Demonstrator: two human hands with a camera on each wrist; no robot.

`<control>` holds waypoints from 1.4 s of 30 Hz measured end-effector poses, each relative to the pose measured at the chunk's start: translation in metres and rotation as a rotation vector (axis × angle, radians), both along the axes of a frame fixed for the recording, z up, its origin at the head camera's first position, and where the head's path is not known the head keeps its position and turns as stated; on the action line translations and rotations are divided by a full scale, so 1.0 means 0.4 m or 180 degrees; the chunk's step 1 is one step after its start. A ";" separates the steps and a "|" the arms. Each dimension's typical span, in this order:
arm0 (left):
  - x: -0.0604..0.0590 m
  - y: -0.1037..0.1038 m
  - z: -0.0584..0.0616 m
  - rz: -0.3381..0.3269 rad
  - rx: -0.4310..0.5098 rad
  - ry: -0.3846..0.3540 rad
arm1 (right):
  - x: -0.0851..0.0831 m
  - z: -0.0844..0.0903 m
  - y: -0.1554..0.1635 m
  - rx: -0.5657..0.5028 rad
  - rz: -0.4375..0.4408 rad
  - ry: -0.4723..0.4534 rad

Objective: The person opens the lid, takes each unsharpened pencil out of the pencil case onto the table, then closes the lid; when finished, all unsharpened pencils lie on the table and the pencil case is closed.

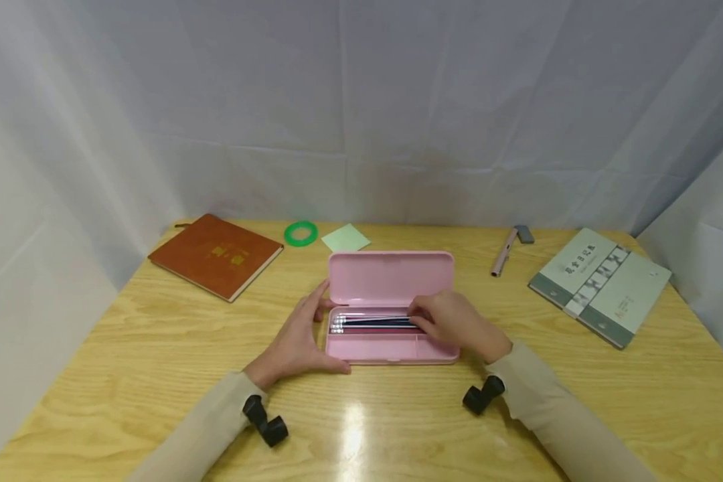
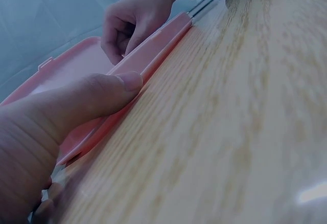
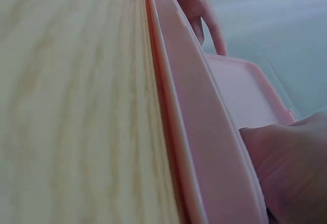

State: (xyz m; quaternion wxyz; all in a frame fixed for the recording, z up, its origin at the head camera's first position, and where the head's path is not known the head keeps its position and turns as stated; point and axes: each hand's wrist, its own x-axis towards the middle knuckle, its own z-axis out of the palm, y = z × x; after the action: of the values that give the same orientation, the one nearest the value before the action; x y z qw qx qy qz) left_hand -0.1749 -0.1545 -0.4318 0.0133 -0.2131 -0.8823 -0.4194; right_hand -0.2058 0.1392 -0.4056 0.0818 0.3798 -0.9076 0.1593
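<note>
A pink pencil case [image 1: 370, 348] lies on the table with its lid raised at the back. Inside its rear compartment lie several pencils [image 1: 376, 323], their metal-banded ends to the left. My left hand [image 1: 295, 341] holds the case's left end, thumb along the front edge and fingers toward the back. In the left wrist view, the thumb [image 2: 102, 93] presses the front wall. My right hand [image 1: 454, 323] reaches over the case's right part, curled fingers on the right ends of the pencils. Its fingertips are hidden behind the case wall [image 3: 204, 111] in the right wrist view.
A brown notebook [image 1: 217, 258] lies on the left. Behind the case are a green ring [image 1: 300, 225] and pale green sticky notes [image 1: 346, 238]. At the back right lie a pinkish pen [image 1: 503, 253], a grey block [image 1: 524, 234] and a grey-green notebook [image 1: 614, 294].
</note>
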 end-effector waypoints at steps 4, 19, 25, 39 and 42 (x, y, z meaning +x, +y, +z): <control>-0.001 0.002 -0.001 -0.0020 0.0004 0.0002 | 0.014 0.006 0.010 -0.0025 -0.0143 0.0113; 0.006 -0.010 0.008 0.0053 -0.0069 -0.0048 | 0.106 -0.028 0.362 -0.0624 -0.0985 -0.0326; 0.002 -0.003 0.000 0.0009 -0.0127 -0.0047 | 0.127 -0.040 0.438 -0.0527 -0.1008 -0.0090; 0.004 -0.002 0.004 -0.0043 -0.0115 -0.0076 | 0.075 -0.027 0.279 -0.0600 -0.0784 -0.0376; 0.002 -0.001 0.004 -0.0052 -0.0121 -0.0086 | 0.058 -0.015 0.218 -0.0656 -0.0612 -0.0461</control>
State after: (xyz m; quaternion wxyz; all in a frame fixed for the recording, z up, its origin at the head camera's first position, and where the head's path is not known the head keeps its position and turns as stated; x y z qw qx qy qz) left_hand -0.1741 -0.1547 -0.4301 -0.0061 -0.2148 -0.8885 -0.4055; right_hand -0.1827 0.2263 -0.4116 0.0696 0.2682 -0.9221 0.2700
